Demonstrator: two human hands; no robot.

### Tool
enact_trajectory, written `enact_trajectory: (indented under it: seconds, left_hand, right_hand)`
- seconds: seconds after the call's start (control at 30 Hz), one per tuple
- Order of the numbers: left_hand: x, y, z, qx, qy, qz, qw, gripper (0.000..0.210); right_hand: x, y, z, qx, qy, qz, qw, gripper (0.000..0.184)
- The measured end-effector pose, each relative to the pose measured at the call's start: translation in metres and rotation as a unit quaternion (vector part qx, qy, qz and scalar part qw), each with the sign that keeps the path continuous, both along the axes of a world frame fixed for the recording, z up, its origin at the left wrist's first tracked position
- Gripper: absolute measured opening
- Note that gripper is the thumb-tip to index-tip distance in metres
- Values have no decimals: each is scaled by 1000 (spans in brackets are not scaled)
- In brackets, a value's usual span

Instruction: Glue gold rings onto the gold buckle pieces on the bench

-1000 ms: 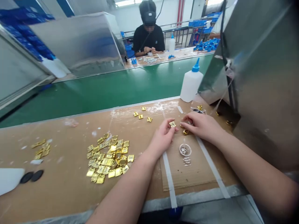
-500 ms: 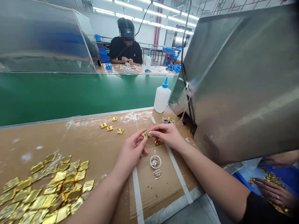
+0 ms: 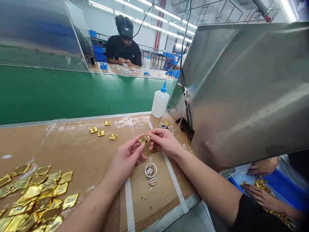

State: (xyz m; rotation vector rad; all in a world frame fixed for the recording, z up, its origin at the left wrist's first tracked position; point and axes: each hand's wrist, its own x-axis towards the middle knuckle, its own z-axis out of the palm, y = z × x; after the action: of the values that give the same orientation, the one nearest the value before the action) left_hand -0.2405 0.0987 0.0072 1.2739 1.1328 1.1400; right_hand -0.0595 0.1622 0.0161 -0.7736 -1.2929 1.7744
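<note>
My left hand point(image 3: 129, 153) pinches a small square gold piece point(image 3: 142, 140) between thumb and fingers. Right beside it, my right hand point(image 3: 164, 140) is closed on a smaller gold part point(image 3: 148, 138), whose exact kind I cannot make out. The two parts are very close; whether they touch is unclear. A gold ring-like piece point(image 3: 154, 149) lies just under my right fingers. Below my hands a small clear cup point(image 3: 151, 170) with a thin stick in it stands on a cardboard sheet point(image 3: 154, 206), by a smear of clear glue-like stuff point(image 3: 152, 183).
Many square gold pieces point(image 3: 43, 203) are heaped at the left. Several gold pieces point(image 3: 101, 132) lie farther back. A white bottle with blue tip point(image 3: 160, 103) stands by a metal housing point(image 3: 241, 96). Another person's hands point(image 3: 263, 195) work over gold parts at right; a person point(image 3: 124, 48) sits across.
The view has turned slightly right, so everything sits farther left. My right fingers have tilted the small gold part, and both hands still hold their pieces close together.
</note>
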Motion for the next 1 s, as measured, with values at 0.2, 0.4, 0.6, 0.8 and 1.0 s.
enact_trajectory:
  seconds: [0.2,0.4,0.6,0.8,1.0]
  left_hand:
    - [0,-1,0,-7,1,0,1000,54]
    - [0,0,-1,-2,5,-2,1000,55]
    - [-2,-1,0,-2,44,28,999,54]
    - [-4,1,-2,36,123,60,990,49]
    - [-5,3,-8,64,174,58,981,47]
  right_hand:
    - [-1,0,2,-1,-6,5,1000,38]
    - [-2,0,2,11,-7,1,1000,38]
    - [-3,-2,1,98,-107,-54,988,35]
    - [-4,-6,-3,218,-213,-76,949,17]
    - [-6,-7,-4,318,-279,-104,900,9]
